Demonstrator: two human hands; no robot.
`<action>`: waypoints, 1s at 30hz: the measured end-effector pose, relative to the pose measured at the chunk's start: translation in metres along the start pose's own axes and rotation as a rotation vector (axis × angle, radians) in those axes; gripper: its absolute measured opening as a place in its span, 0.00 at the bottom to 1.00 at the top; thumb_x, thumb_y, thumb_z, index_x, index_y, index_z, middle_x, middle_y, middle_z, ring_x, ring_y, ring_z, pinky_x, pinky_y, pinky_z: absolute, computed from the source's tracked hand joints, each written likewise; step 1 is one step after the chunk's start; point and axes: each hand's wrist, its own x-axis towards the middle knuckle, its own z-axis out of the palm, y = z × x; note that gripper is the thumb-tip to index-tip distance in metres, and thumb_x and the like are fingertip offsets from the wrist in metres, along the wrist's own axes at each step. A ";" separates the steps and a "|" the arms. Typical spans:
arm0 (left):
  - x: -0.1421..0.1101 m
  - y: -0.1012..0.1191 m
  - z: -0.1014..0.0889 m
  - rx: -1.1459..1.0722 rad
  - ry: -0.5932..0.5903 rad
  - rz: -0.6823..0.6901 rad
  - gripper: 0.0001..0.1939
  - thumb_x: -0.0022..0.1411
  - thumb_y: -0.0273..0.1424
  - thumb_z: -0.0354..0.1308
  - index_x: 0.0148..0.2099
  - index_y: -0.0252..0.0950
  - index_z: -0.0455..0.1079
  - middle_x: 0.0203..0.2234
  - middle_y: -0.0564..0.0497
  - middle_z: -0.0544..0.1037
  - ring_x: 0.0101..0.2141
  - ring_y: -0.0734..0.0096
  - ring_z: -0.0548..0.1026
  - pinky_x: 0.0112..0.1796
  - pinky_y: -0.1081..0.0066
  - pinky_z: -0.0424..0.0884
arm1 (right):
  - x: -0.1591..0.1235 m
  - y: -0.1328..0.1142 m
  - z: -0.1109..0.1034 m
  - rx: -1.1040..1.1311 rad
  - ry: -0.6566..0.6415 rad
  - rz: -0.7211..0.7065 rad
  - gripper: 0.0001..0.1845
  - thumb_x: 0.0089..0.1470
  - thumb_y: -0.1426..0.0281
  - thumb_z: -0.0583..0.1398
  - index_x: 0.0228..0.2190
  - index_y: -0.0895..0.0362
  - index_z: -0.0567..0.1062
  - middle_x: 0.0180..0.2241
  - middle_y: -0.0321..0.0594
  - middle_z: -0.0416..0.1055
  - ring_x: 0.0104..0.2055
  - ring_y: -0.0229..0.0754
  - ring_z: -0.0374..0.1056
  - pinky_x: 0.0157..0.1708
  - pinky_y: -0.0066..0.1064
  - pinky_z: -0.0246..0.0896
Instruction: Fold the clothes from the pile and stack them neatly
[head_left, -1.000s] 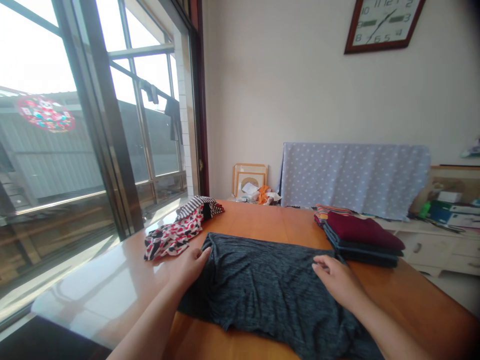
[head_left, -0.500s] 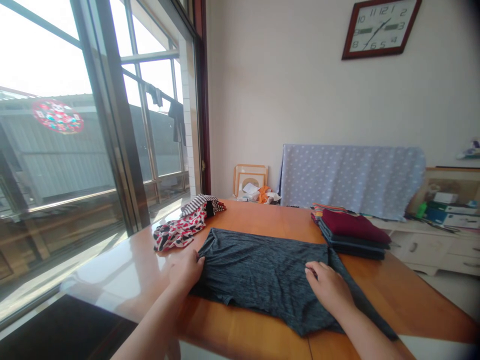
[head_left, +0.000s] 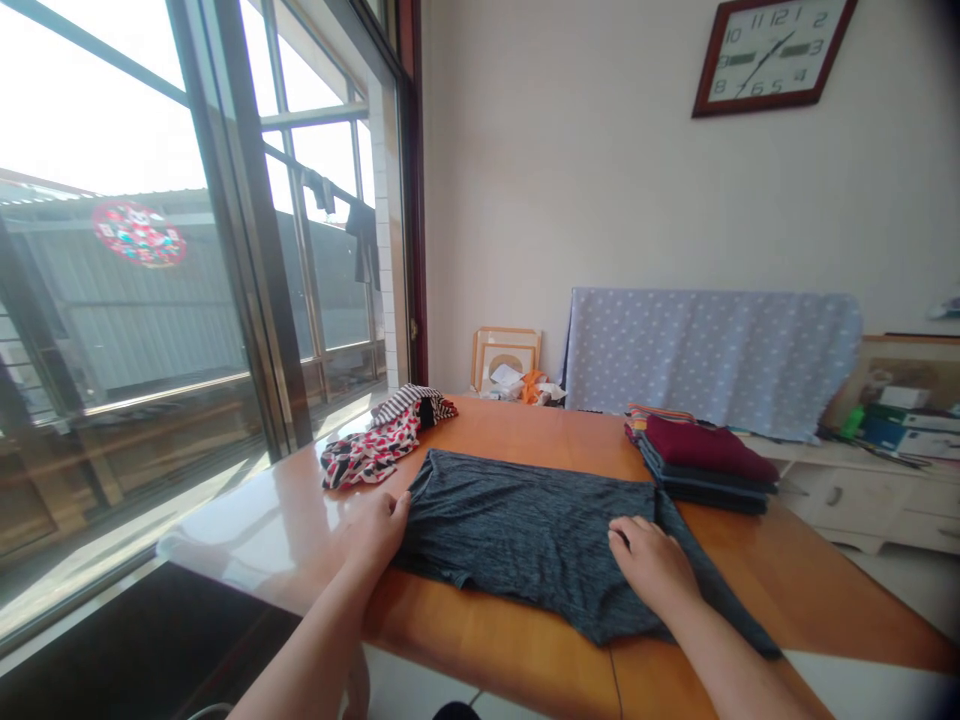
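Note:
A dark grey heathered shirt (head_left: 517, 530) lies folded over on the table, with a tapering part of it trailing toward the front right. At the shirt's left edge, my left hand (head_left: 381, 530) is closed, thumb and fingers pinching the cloth. My right hand (head_left: 654, 562) rests on the right part of the shirt, its fingers curled together against the fabric; the fingertips are partly hidden.
On the wooden table (head_left: 540, 425), a folded clothes stack (head_left: 705, 460) sits at the back right, maroon near its top. A crumpled patterned garment (head_left: 375, 450) and a striped one (head_left: 401, 400) lie back left. Beyond stand a window, a cloth-draped object (head_left: 705, 350) and a white cabinet (head_left: 862, 500).
The view has shifted slightly, so the scene sits a little differently in the picture. Both hands stay at about the same places on the shirt, which keeps its shape.

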 end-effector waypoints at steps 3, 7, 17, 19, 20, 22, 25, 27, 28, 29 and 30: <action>-0.005 0.001 -0.003 -0.028 0.038 -0.045 0.30 0.63 0.58 0.39 0.37 0.41 0.72 0.34 0.46 0.81 0.37 0.56 0.77 0.34 0.66 0.65 | -0.001 -0.002 -0.003 -0.007 -0.001 -0.002 0.13 0.61 0.64 0.52 0.40 0.50 0.76 0.42 0.40 0.74 0.45 0.45 0.68 0.41 0.33 0.54; -0.007 0.002 -0.004 -0.001 0.030 -0.050 0.26 0.61 0.57 0.45 0.40 0.42 0.71 0.38 0.45 0.81 0.40 0.54 0.77 0.38 0.63 0.66 | -0.002 -0.005 -0.006 -0.022 -0.007 0.003 0.14 0.62 0.64 0.52 0.40 0.50 0.76 0.42 0.41 0.74 0.45 0.45 0.68 0.41 0.34 0.53; -0.011 0.004 -0.005 0.093 0.021 -0.009 0.19 0.62 0.50 0.47 0.42 0.43 0.70 0.42 0.43 0.80 0.45 0.49 0.76 0.45 0.55 0.67 | -0.007 -0.020 -0.017 -0.086 -0.057 0.017 0.13 0.62 0.65 0.53 0.40 0.51 0.77 0.43 0.43 0.74 0.48 0.47 0.66 0.45 0.35 0.52; -0.011 0.004 -0.006 0.088 0.013 0.008 0.20 0.62 0.50 0.46 0.43 0.42 0.70 0.42 0.42 0.80 0.45 0.48 0.76 0.44 0.55 0.67 | -0.005 -0.019 -0.022 -0.050 -0.081 0.021 0.13 0.62 0.66 0.53 0.41 0.52 0.77 0.42 0.43 0.75 0.47 0.46 0.66 0.45 0.34 0.53; -0.010 0.004 -0.007 0.087 0.012 0.015 0.21 0.62 0.50 0.46 0.43 0.42 0.70 0.42 0.41 0.80 0.45 0.47 0.76 0.44 0.54 0.67 | -0.004 -0.016 -0.026 -0.023 -0.086 0.039 0.13 0.61 0.66 0.54 0.41 0.52 0.77 0.42 0.43 0.75 0.47 0.45 0.67 0.45 0.33 0.53; -0.009 0.005 -0.007 0.087 0.009 0.013 0.22 0.62 0.50 0.46 0.43 0.41 0.71 0.43 0.40 0.79 0.45 0.46 0.76 0.44 0.53 0.67 | -0.003 -0.005 -0.033 0.036 -0.053 0.124 0.15 0.61 0.66 0.53 0.42 0.53 0.78 0.41 0.43 0.76 0.47 0.44 0.67 0.44 0.31 0.55; -0.006 0.007 -0.006 0.090 0.006 0.006 0.23 0.61 0.51 0.46 0.42 0.40 0.72 0.44 0.38 0.78 0.46 0.44 0.75 0.43 0.52 0.67 | -0.009 0.020 -0.043 0.105 0.060 0.319 0.17 0.62 0.66 0.51 0.43 0.54 0.78 0.39 0.43 0.76 0.45 0.43 0.69 0.41 0.29 0.57; -0.005 0.008 -0.006 0.102 0.005 0.024 0.23 0.62 0.50 0.45 0.42 0.40 0.72 0.44 0.38 0.78 0.46 0.43 0.74 0.44 0.50 0.66 | -0.018 0.037 -0.048 0.140 0.094 0.426 0.18 0.62 0.65 0.50 0.41 0.54 0.78 0.37 0.42 0.77 0.42 0.43 0.70 0.37 0.29 0.57; -0.004 0.008 -0.005 0.114 0.003 0.036 0.23 0.62 0.50 0.44 0.42 0.40 0.71 0.44 0.38 0.78 0.47 0.42 0.74 0.45 0.48 0.65 | -0.022 0.043 -0.051 0.154 0.089 0.465 0.18 0.62 0.64 0.50 0.39 0.53 0.79 0.37 0.42 0.77 0.40 0.42 0.70 0.35 0.28 0.56; -0.004 0.007 -0.005 0.128 0.001 0.047 0.23 0.62 0.50 0.44 0.42 0.41 0.71 0.44 0.39 0.78 0.47 0.42 0.74 0.46 0.47 0.64 | -0.026 0.047 -0.053 0.162 0.074 0.494 0.18 0.62 0.63 0.50 0.37 0.53 0.78 0.36 0.41 0.77 0.38 0.42 0.70 0.33 0.28 0.55; -0.003 0.007 -0.004 0.142 0.001 0.057 0.23 0.62 0.50 0.43 0.42 0.41 0.71 0.45 0.39 0.78 0.47 0.42 0.73 0.46 0.46 0.63 | -0.030 0.049 -0.054 0.162 0.054 0.510 0.18 0.62 0.62 0.50 0.35 0.53 0.78 0.35 0.41 0.77 0.37 0.42 0.70 0.32 0.28 0.54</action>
